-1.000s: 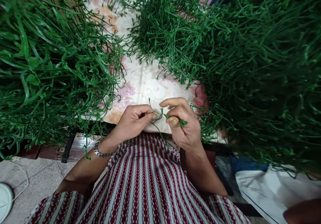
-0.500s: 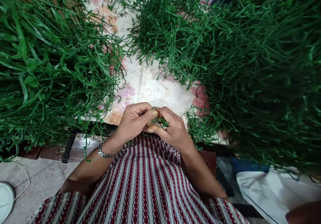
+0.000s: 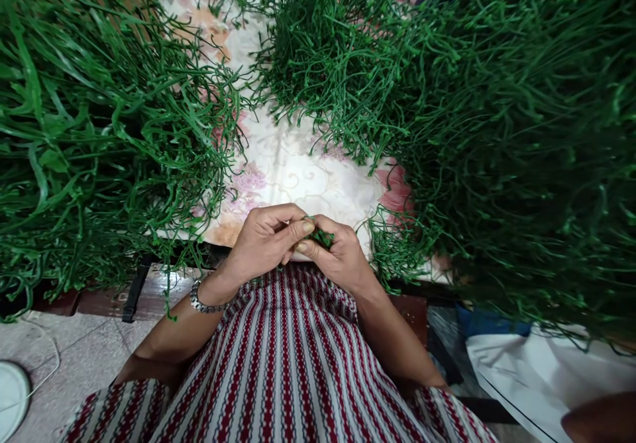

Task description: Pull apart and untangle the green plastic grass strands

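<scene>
My left hand (image 3: 271, 241) and my right hand (image 3: 340, 251) meet just above my lap, at the near edge of the table. Between their fingertips is a small green artificial plant stem (image 3: 322, 236), mostly hidden by the fingers. The left thumb and forefinger pinch one part of it, and the right thumb and fingers are closed round the rest. A large heap of green stems (image 3: 99, 132) lies to the left of my hands. Another heap (image 3: 497, 132) spreads over the right side and the back.
A floral tablecloth (image 3: 303, 178) shows between the heaps. Loose stems (image 3: 402, 251) lie close to my right hand. Some stems on the left hang over the table edge. A round white object (image 3: 12, 400) is on the floor at lower left. At lower right is a person's white clothing (image 3: 541, 370).
My right hand has drawn in slightly towards the left, and the gap between the two thumbs has narrowed. The heaps look the same.
</scene>
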{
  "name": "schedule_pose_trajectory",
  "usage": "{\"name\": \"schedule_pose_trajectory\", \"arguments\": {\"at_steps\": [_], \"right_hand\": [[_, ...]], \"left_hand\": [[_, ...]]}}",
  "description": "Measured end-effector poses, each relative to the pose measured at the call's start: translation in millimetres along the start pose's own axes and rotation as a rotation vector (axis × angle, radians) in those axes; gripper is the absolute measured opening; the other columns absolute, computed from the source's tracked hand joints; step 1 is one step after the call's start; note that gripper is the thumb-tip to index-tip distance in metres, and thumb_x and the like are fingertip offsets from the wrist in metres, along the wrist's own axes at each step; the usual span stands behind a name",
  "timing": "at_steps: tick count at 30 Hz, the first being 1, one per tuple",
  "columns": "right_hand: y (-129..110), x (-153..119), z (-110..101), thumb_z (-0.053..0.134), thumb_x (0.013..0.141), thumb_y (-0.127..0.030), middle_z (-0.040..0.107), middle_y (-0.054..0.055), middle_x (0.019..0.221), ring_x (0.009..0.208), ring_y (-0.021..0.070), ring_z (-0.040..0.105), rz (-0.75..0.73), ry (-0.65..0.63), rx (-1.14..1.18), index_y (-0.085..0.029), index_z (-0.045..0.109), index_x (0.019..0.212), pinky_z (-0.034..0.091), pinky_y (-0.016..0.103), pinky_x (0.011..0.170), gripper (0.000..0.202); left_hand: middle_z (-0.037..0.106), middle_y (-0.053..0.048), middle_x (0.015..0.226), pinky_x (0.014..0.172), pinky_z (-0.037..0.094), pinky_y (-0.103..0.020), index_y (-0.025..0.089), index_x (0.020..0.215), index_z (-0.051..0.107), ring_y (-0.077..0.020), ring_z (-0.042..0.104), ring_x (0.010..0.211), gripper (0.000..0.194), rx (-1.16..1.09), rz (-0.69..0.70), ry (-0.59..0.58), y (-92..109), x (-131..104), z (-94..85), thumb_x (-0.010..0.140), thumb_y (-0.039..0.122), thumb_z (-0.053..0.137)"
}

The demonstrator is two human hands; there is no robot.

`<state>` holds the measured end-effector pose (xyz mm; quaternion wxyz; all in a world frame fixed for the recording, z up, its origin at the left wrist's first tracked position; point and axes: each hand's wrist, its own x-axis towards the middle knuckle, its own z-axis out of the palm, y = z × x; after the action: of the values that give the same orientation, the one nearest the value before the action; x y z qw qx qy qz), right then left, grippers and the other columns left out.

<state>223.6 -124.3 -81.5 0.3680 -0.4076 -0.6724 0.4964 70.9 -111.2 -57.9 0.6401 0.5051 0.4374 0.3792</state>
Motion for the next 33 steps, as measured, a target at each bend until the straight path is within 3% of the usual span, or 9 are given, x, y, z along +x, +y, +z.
{"name": "schedule_pose_trajectory", "arguments": {"at_steps": [6, 11, 16, 19, 21, 23, 26, 30, 33], "right_hand": [[-4.2, 1.8, 0.1, 0.054, 0.083, -0.029, 0.036, -0.006, 0.056, 0.051, 0.0043, 0.033, -0.074, 0.053, -0.183, -0.017, 0.042, 0.062, 0.029, 0.017, 0.049, 0.027], [-9.3, -3.4, 8.7, 0.048, 0.086, -0.022, 0.034, -0.005, 0.055, 0.050, 0.0054, 0.033, -0.221, 0.128, -0.370, -0.017, 0.039, 0.059, 0.026, 0.021, 0.049, 0.029], [-18.5, -16.0, 19.7, 0.048, 0.083, -0.020, 0.033, -0.004, 0.051, 0.048, 0.0079, 0.032, -0.397, 0.084, -0.477, -0.018, 0.037, 0.054, 0.026, 0.024, 0.049, 0.031], [-34.3, -22.2, -0.4, 0.050, 0.083, -0.020, 0.044, -0.001, 0.058, 0.056, 0.0097, 0.042, -0.358, 0.153, -0.576, -0.017, 0.045, 0.064, 0.033, 0.024, 0.053, 0.019], [-45.3, -28.8, -24.7, 0.051, 0.083, -0.022, 0.050, 0.002, 0.067, 0.064, 0.0116, 0.047, -0.366, 0.273, -0.704, -0.018, 0.047, 0.070, 0.037, 0.024, 0.057, 0.014], [-50.3, -38.2, -50.9, 0.052, 0.082, -0.022, 0.052, 0.003, 0.071, 0.066, 0.0122, 0.049, -0.306, 0.424, -0.905, -0.018, 0.047, 0.071, 0.039, 0.025, 0.059, 0.013], [-41.9, -52.4, -79.7, 0.050, 0.085, -0.032, 0.050, 0.003, 0.068, 0.066, 0.0156, 0.048, -0.030, 0.645, -1.318, -0.019, 0.049, 0.075, 0.037, 0.028, 0.060, 0.016], [-21.1, -60.3, -87.2, 0.046, 0.081, -0.054, 0.057, 0.010, 0.087, 0.080, 0.0244, 0.050, 0.293, 0.396, -1.560, -0.015, 0.055, 0.100, 0.037, 0.034, 0.067, 0.044], [-20.3, -61.9, -82.7, 0.045, 0.083, -0.053, 0.059, 0.011, 0.097, 0.088, 0.0257, 0.051, 0.354, 0.301, -1.504, -0.015, 0.052, 0.112, 0.040, 0.036, 0.074, 0.049]], "left_hand": [[0.049, 0.005, 0.049, 0.035, 0.027, -0.015, 0.013, 0.061, 0.059, -0.0017, 0.038, 0.038, 0.022, 0.067, 0.051, 0.085, 3.5, -1.3, 1.5, 0.073, 0.031, 0.065], [0.042, 0.006, 0.042, 0.031, 0.021, -0.015, 0.014, 0.056, 0.054, -0.0024, 0.032, 0.034, 0.028, -0.172, 0.000, 0.241, -3.4, 4.9, 1.9, 0.070, 0.035, 0.067], [0.045, 0.007, 0.047, 0.032, 0.021, -0.016, 0.017, 0.058, 0.050, -0.0017, 0.027, 0.032, 0.024, -0.343, 0.221, 0.504, 3.6, 19.4, -3.9, 0.067, 0.027, 0.070], [0.042, 0.006, 0.044, 0.033, 0.022, -0.016, 0.015, 0.056, 0.052, -0.0025, 0.032, 0.035, 0.025, -0.202, 0.142, 0.271, 8.4, 21.4, -1.2, 0.067, 0.026, 0.070], [0.041, 0.006, 0.043, 0.032, 0.019, -0.016, 0.015, 0.055, 0.051, -0.0025, 0.031, 0.034, 0.026, -0.219, 0.085, 0.241, 10.9, 19.1, 0.5, 0.069, 0.029, 0.069], [0.042, 0.006, 0.043, 0.031, 0.019, -0.015, 0.015, 0.057, 0.053, -0.0025, 0.031, 0.034, 0.025, -0.255, 0.072, 0.294, 13.3, 15.3, -0.3, 0.070, 0.030, 0.068], [0.044, 0.005, 0.044, 0.033, 0.021, -0.015, 0.014, 0.059, 0.056, -0.0022, 0.032, 0.034, 0.022, -0.246, 0.051, 0.284, 14.5, 10.0, -4.5, 0.069, 0.029, 0.069], [0.046, 0.004, 0.045, 0.034, 0.020, -0.015, 0.014, 0.059, 0.057, -0.0016, 0.032, 0.034, 0.021, -0.272, -0.047, 0.239, 9.3, 7.1, -5.0, 0.069, 0.028, 0.069], [0.048, 0.004, 0.048, 0.034, 0.018, -0.015, 0.013, 0.059, 0.058, -0.0016, 0.034, 0.035, 0.020, -0.281, -0.080, 0.202, 6.0, 5.7, -1.2, 0.068, 0.027, 0.069]]}}
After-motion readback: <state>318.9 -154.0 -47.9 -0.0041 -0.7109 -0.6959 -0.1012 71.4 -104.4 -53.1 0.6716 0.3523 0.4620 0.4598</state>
